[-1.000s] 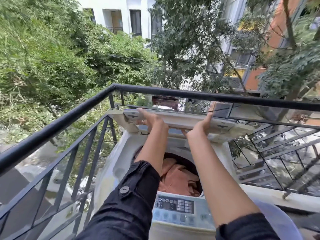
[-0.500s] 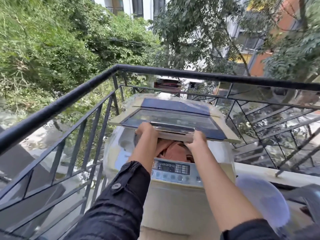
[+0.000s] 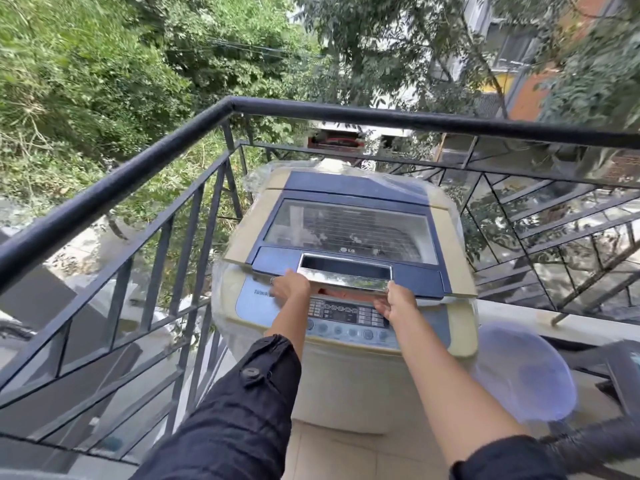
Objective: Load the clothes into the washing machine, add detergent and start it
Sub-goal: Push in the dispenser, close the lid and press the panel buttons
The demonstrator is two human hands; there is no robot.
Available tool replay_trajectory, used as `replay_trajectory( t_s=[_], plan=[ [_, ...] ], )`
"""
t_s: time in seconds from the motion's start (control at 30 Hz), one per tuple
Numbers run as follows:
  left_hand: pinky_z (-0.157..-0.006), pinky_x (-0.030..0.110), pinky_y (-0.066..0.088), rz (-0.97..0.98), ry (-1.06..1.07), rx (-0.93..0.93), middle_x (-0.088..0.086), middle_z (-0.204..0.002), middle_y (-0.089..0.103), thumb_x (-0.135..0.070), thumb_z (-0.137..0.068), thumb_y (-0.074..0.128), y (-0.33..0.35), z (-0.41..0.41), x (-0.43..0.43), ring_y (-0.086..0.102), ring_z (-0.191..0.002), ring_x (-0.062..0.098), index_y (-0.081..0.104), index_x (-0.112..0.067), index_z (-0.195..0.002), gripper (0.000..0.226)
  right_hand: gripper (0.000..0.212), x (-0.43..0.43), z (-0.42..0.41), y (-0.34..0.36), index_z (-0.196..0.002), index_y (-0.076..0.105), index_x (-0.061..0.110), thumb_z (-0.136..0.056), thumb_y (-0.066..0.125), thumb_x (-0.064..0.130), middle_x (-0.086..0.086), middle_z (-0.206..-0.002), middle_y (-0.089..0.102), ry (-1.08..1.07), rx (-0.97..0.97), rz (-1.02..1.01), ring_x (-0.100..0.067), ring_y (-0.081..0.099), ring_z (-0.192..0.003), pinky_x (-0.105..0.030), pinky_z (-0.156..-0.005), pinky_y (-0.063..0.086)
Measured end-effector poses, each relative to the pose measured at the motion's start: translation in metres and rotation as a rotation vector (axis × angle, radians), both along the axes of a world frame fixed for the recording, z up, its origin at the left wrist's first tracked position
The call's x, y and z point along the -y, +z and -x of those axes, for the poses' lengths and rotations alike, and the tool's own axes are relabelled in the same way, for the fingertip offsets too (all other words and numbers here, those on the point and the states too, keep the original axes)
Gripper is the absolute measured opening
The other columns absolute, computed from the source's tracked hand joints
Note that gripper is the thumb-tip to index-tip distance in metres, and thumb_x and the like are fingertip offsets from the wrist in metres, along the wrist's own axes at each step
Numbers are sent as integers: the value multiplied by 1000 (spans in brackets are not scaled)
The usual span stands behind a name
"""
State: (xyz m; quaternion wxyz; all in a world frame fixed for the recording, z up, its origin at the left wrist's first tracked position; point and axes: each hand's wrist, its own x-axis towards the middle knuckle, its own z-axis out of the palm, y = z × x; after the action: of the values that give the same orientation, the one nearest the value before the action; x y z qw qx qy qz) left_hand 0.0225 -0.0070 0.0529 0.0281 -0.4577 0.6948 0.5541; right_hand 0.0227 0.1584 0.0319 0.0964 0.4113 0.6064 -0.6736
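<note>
lid [image 3: 349, 233] nrly shut | both hands on front edge | clothes [image 3: 337, 292] inside

Lid [image 3: 349, 233] swung down from upright against the railing to almost flat on the washer [image 3: 349, 362], only a thin gap left at the front edge. Clothes [image 3: 332, 292] reduced from a broad orange heap to a sliver. Left hand [image 3: 289, 289] and right hand [image 3: 394, 303] lowered with the lid's front edge, now just above the control panel [image 3: 346, 313].
</note>
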Motion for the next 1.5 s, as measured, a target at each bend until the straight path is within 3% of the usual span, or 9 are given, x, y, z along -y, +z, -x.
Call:
replay_trajectory(
  t_s=[0.07,0.33,0.7,0.9,1.1,1.23,1.4,1.5],
  plan=[
    [-102,45,37,68,-16,45,25,-142,38,-31,-103,33,-6,-4,-1,44,-127,40,33,4,-140,51,40,-2,-1,-2,-123,49,-4,-99,43,28,-10,-69,50,79,27,-68,-18,52,-54,-26,-54,47],
    [-101,43,39,164,-139,72,25,-140,42,-34,-103,30,-10,-8,2,46,-126,37,34,7,-137,54,43,-9,3,-11,-122,49,-3,-99,43,33,-14,-64,53,199,119,-168,-17,51,-51,-24,-43,41],
    [-95,41,42,212,-232,66,23,-132,52,-38,-101,35,-18,-9,11,52,-119,36,45,6,-130,53,48,-15,5,-17,-126,47,-1,-99,39,38,-16,-68,57,274,152,-198,-19,55,-51,-25,-41,44],
    [-93,43,42,214,-233,24,23,-131,52,-37,-101,36,-23,-10,13,52,-119,37,45,5,-129,51,50,-15,7,-21,-127,45,-2,-100,35,39,-18,-68,57,266,163,-184,-23,57,-54,-27,-47,48],
    [-91,42,42,242,-222,-6,23,-129,54,-33,-101,39,-27,-13,13,52,-118,37,45,6,-127,47,45,-16,6,-24,-132,41,-6,-101,30,25,-19,-68,57,238,163,-176,-24,57,-56,-28,-45,44],
    [-93,42,42,271,-263,1,23,-128,54,-29,-101,41,-29,-15,14,52,-118,37,48,5,-123,41,33,-14,-4,-22,-113,49,-15,-99,34,11,-17,-62,56,211,172,-250,-22,55,-49,-26,-41,47],
    [-87,38,43,294,-279,-59,21,-120,59,-26,-99,47,-32,-20,12,56,-110,35,57,4,-113,35,25,-13,-15,-24,-83,53,-9,-96,35,5,-15,-58,57,188,134,-295,-15,55,-29,-22,-34,46],
    [-77,34,40,307,-281,-133,17,-111,64,-27,-98,48,-35,-25,10,59,-101,31,60,1,-104,31,23,-10,-22,-24,-86,57,-5,-95,40,6,-14,-59,59,156,72,-333,-19,59,-43,-23,-41,49]
  ],
)
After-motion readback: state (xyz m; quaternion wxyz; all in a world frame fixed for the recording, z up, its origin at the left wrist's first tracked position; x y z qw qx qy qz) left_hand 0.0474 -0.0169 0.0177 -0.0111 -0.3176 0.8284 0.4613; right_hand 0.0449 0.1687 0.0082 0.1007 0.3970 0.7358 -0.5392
